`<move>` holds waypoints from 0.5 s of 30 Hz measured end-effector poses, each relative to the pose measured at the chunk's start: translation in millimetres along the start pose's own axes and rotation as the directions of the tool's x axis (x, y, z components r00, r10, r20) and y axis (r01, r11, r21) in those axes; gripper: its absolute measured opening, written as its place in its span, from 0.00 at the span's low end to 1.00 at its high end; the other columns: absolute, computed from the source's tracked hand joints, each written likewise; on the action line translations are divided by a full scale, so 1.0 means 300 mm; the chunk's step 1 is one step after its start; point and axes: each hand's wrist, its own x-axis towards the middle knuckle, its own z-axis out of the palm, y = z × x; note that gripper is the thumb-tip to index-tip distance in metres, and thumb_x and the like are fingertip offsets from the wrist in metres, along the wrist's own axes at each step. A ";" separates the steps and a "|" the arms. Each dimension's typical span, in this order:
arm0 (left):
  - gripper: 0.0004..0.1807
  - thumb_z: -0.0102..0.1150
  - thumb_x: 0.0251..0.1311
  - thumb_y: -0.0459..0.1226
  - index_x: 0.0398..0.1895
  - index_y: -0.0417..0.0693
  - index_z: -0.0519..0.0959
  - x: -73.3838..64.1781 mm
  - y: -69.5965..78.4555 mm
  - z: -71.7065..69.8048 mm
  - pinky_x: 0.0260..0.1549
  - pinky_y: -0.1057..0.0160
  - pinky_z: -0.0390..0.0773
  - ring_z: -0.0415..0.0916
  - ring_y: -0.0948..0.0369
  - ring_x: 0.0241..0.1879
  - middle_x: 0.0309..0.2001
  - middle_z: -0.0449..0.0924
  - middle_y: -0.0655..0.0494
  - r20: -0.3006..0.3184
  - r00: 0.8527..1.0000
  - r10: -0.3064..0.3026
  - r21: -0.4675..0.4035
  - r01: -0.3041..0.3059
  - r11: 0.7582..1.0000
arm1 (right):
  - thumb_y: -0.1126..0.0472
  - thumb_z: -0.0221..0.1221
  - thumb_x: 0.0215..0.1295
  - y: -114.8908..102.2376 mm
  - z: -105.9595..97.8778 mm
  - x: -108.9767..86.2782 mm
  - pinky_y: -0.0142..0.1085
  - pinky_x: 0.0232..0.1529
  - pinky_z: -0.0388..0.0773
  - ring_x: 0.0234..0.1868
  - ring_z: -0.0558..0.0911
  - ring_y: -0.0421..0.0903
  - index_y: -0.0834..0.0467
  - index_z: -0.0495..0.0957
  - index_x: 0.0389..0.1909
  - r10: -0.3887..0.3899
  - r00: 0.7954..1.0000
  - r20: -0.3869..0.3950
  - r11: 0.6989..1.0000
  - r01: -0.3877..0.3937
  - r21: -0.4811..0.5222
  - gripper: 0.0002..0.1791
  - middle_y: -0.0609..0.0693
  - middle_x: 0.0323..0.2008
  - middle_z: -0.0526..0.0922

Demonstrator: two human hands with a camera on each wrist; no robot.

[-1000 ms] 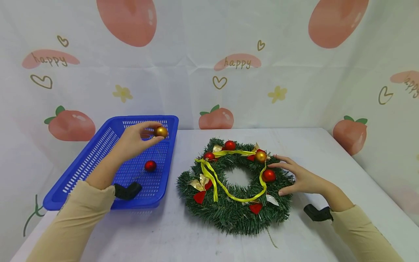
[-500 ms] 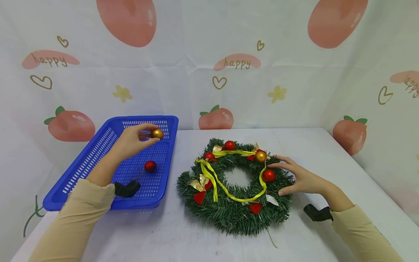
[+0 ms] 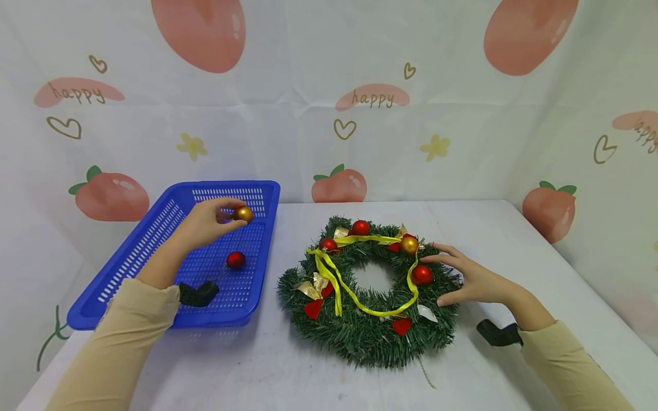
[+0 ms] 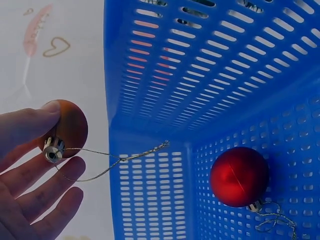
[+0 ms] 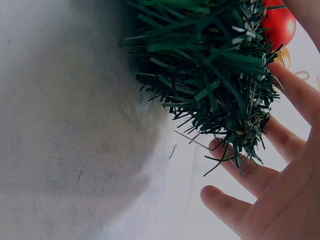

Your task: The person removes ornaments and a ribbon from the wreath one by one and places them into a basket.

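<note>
My left hand (image 3: 208, 224) pinches a gold Christmas ball (image 3: 244, 214) between thumb and fingers, over the far part of the blue basket (image 3: 269, 245). From the ball's silver cap a looped cord (image 4: 122, 159) hangs out, seen in the left wrist view. A red Christmas ball (image 4: 240, 176) with its own cord lies in the basket. On the table, the green wreath (image 3: 360, 342) carries red balls, a gold ball (image 3: 409, 246), bows and a yellow ribbon (image 3: 380, 313). My right hand (image 3: 475, 279) rests at the wreath's right edge, fingers spread and touching its needles (image 5: 215, 85).
The basket stands on the left of the white table (image 3: 319, 377), its right rim close to the wreath. A printed curtain (image 3: 288, 114) rises behind the table. A thin cord (image 3: 428, 374) sticks out from the wreath's front.
My left hand with the gold ball has moved slightly left and lower over the basket. The right hand and wreath stay where they were.
</note>
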 end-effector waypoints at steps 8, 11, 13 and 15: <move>0.22 0.57 0.61 0.34 0.58 0.34 0.71 0.005 -0.011 0.003 0.49 0.46 0.78 0.76 0.38 0.50 0.54 0.74 0.33 0.061 0.998 -0.006 0.038 0.004 0.999 | 0.55 0.72 0.45 -0.002 -0.001 0.001 0.71 0.51 0.61 0.65 0.55 0.70 0.57 0.67 0.62 -0.001 1.000 -0.001 1.000 0.001 -0.004 0.41 0.67 0.68 0.51; 0.22 0.56 0.61 0.33 0.58 0.35 0.71 0.001 -0.011 0.005 0.50 0.45 0.77 0.75 0.38 0.51 0.55 0.73 0.33 0.086 0.996 -0.010 0.051 0.006 0.999 | 0.55 0.72 0.45 -0.005 -0.002 0.001 0.71 0.51 0.61 0.65 0.55 0.70 0.57 0.67 0.62 0.001 1.000 0.001 1.000 -0.001 -0.003 0.41 0.67 0.68 0.51; 0.22 0.56 0.61 0.33 0.58 0.35 0.71 -0.002 -0.012 0.006 0.50 0.45 0.76 0.74 0.38 0.52 0.55 0.73 0.33 0.099 0.995 -0.015 0.064 0.009 0.998 | 0.55 0.72 0.45 -0.006 -0.003 0.001 0.71 0.51 0.61 0.65 0.55 0.70 0.57 0.67 0.62 0.003 1.000 0.002 1.000 -0.003 0.000 0.41 0.67 0.68 0.51; 0.22 0.56 0.61 0.32 0.59 0.35 0.70 -0.004 -0.013 0.007 0.51 0.45 0.76 0.74 0.37 0.52 0.56 0.72 0.33 0.115 0.993 -0.025 0.070 0.017 0.997 | 0.55 0.72 0.45 -0.007 -0.002 0.001 0.71 0.51 0.61 0.65 0.55 0.70 0.57 0.67 0.62 0.003 1.000 0.002 1.000 -0.003 0.002 0.41 0.67 0.68 0.51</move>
